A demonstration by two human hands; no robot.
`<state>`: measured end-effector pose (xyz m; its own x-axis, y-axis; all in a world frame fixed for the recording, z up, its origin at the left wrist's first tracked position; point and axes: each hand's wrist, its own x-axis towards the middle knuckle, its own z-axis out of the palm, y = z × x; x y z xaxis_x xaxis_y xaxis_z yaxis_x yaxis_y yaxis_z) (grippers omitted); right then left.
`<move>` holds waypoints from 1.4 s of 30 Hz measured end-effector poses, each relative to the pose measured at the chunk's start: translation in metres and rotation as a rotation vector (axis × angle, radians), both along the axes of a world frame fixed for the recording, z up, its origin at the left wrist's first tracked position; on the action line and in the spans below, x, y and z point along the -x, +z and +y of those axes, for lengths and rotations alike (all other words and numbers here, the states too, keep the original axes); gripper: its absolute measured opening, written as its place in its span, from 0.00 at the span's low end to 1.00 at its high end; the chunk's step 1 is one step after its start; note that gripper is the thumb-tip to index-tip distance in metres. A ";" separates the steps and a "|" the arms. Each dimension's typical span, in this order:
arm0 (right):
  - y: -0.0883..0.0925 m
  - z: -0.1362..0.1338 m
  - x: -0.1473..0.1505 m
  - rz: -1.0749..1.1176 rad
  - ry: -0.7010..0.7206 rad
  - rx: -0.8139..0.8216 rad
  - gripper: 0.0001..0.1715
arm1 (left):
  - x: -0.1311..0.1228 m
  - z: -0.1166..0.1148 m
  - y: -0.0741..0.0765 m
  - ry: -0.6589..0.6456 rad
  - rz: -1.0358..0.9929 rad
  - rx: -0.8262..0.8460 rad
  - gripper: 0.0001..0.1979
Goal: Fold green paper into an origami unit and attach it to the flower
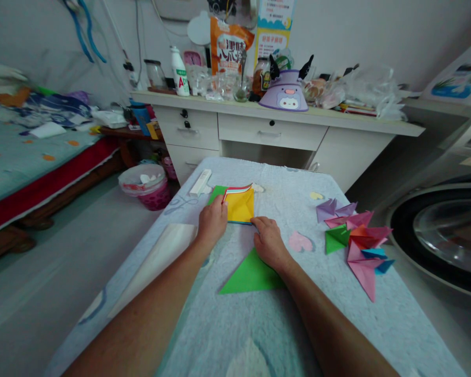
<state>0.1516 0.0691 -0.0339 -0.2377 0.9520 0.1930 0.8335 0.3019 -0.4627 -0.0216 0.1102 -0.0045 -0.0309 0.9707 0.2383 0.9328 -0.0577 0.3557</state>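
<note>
A small stack of square coloured paper point(240, 207), yellow on top with red, white and blue edges showing, lies on the cloth-covered table. My left hand point(213, 222) is closed on the stack's left edge. A piece of green paper point(217, 194) sticks out behind the left fingers. My right hand point(270, 240) rests low with its fingers extended, the fingertips touching the stack's lower right corner. Under the right hand and wrist lies a folded green paper triangle point(248, 277), partly covered by them.
Several folded paper pieces point(357, 238) in purple, pink, green, orange and blue lie at the right. A white strip-shaped object point(200, 182) lies behind the stack, and white paper point(157, 262) beside my left forearm. A cluttered desk point(272, 131) stands beyond; a bin point(151, 191) is left.
</note>
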 end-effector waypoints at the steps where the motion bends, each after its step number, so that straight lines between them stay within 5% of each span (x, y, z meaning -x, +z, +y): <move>1: 0.000 0.000 0.001 -0.007 -0.005 -0.003 0.29 | 0.000 0.000 0.001 0.022 -0.025 -0.022 0.13; 17: -0.006 -0.001 0.003 0.040 -0.035 -0.062 0.27 | 0.023 -0.004 0.018 0.164 -0.435 -0.591 0.09; 23: 0.001 0.001 -0.009 0.580 -0.173 -0.141 0.32 | 0.014 -0.004 0.012 0.037 -0.820 -0.476 0.10; 28: 0.013 -0.001 -0.017 1.054 0.047 0.092 0.21 | 0.004 -0.003 0.002 -0.068 -1.097 -0.322 0.10; 33: 0.011 0.001 -0.018 1.201 0.062 0.253 0.17 | -0.001 -0.005 -0.004 -0.095 -1.198 -0.212 0.10; 42: 0.007 0.001 -0.018 1.335 -0.027 0.241 0.13 | -0.014 -0.012 0.001 -0.317 -1.444 -0.074 0.18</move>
